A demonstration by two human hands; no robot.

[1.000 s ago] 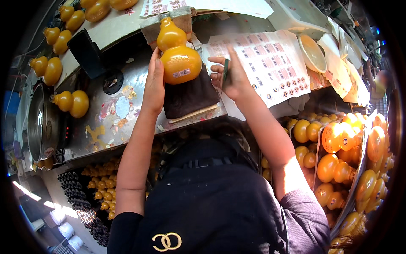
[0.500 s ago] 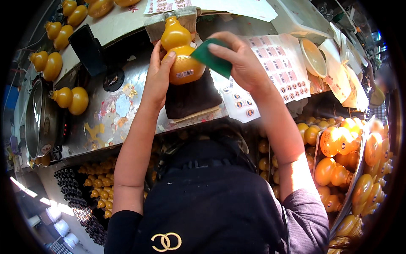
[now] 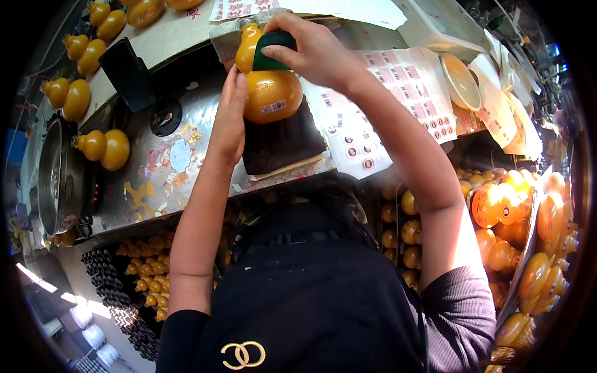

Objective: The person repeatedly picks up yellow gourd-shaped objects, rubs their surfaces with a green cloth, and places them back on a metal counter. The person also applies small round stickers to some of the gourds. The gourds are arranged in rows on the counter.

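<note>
A yellow-amber gourd-shaped bottle (image 3: 270, 90) lies with its capped neck pointing away from me, over a dark pad (image 3: 283, 146) at the table's front. A small barcode label (image 3: 273, 107) sticks to its larger bulb. My left hand (image 3: 230, 115) holds the bottle at its left side by the waist, the thumb along the near face and the other fingers mostly hidden. In my right hand (image 3: 320, 53) is a dark green flat piece (image 3: 268, 56), pinched and pressed against the smaller bulb. A folded greyish cloth (image 3: 225, 42) lies under the neck.
Label sheets (image 3: 398, 93) lie to the right, beside a round bowl (image 3: 460, 82). More gourd bottles (image 3: 106, 149) stand at the left, and several fill crates (image 3: 527, 242) at the lower right. A phone (image 3: 127, 73) on a stand and a metal pan (image 3: 59, 177) are at left.
My right hand has moved left and away from me, bringing the green piece from beside the larger bulb onto the smaller one. My left hand has shifted slightly and the bottle stays in place.
</note>
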